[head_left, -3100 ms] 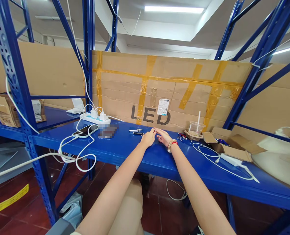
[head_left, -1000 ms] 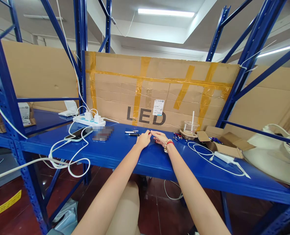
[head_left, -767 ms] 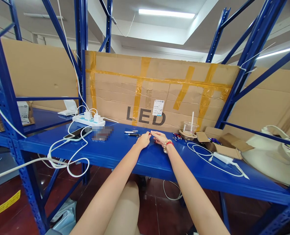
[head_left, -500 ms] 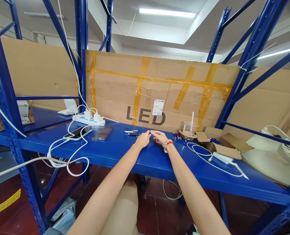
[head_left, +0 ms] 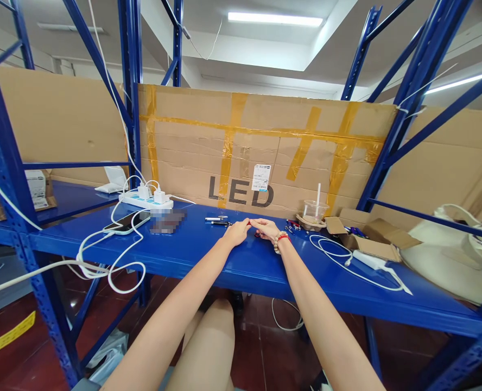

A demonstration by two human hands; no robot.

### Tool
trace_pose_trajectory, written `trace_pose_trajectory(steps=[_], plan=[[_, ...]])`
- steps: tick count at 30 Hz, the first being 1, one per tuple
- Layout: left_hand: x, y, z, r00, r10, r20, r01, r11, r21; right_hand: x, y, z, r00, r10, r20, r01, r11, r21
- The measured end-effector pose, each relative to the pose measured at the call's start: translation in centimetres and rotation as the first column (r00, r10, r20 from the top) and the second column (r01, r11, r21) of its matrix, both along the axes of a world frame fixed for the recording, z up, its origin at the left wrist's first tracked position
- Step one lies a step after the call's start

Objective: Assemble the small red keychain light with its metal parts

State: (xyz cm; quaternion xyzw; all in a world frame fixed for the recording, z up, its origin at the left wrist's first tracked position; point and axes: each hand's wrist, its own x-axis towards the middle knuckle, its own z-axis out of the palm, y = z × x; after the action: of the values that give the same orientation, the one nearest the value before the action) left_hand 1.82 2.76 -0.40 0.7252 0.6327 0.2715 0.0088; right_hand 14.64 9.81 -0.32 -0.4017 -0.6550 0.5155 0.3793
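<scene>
Over the middle of the blue tabletop (head_left: 200, 255), my left hand (head_left: 237, 232) and my right hand (head_left: 266, 228) meet at their fingertips. The fingers of both are closed in a pinch. A tiny reddish spot shows where they touch, but what they hold is too small to name. Below the right fingers is a small dark red bit, partly hidden. A beaded bracelet and a red cord circle my right wrist. Just left of my left hand lie a silver-white pen (head_left: 215, 219) and a black pen (head_left: 220, 223). Small red and blue pieces (head_left: 293, 226) are scattered beyond my right hand.
Leftward are a white power strip (head_left: 145, 201), a phone (head_left: 129, 222) and looped white cables. A plastic cup with straw (head_left: 315, 209), an open cardboard box (head_left: 371, 247), a white cabled device (head_left: 369, 260) and a pale bag (head_left: 452, 260) stand right. Cardboard (head_left: 184, 146) walls the back.
The view has shifted slightly, and my legs show more below the table edge. Both hands keep nearly the same place and pinch.
</scene>
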Motion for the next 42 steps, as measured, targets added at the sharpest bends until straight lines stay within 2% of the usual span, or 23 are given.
trace_pose_trajectory(steps=[12, 23, 42], plan=[[0.2, -0.3, 0.1, 1.000, 0.002, 0.005, -0.002, 0.999, 0.048, -0.1, -0.3, 0.2, 0.999, -0.002, -0.045, 0.004, 0.999, 0.045], [0.4, -0.3, 0.0, 1.000, 0.016, 0.007, -0.016, 1.000, 0.002, -0.9, -0.7, 0.3, 0.995, -0.012, -0.102, 0.022, 0.996, 0.091], [0.3, 0.1, -0.2, 0.999, 0.045, -0.004, -0.045, 0.999, 0.004, -0.9, -1.0, 0.8, 0.998, -0.064, -0.009, 0.064, 0.998, 0.019]])
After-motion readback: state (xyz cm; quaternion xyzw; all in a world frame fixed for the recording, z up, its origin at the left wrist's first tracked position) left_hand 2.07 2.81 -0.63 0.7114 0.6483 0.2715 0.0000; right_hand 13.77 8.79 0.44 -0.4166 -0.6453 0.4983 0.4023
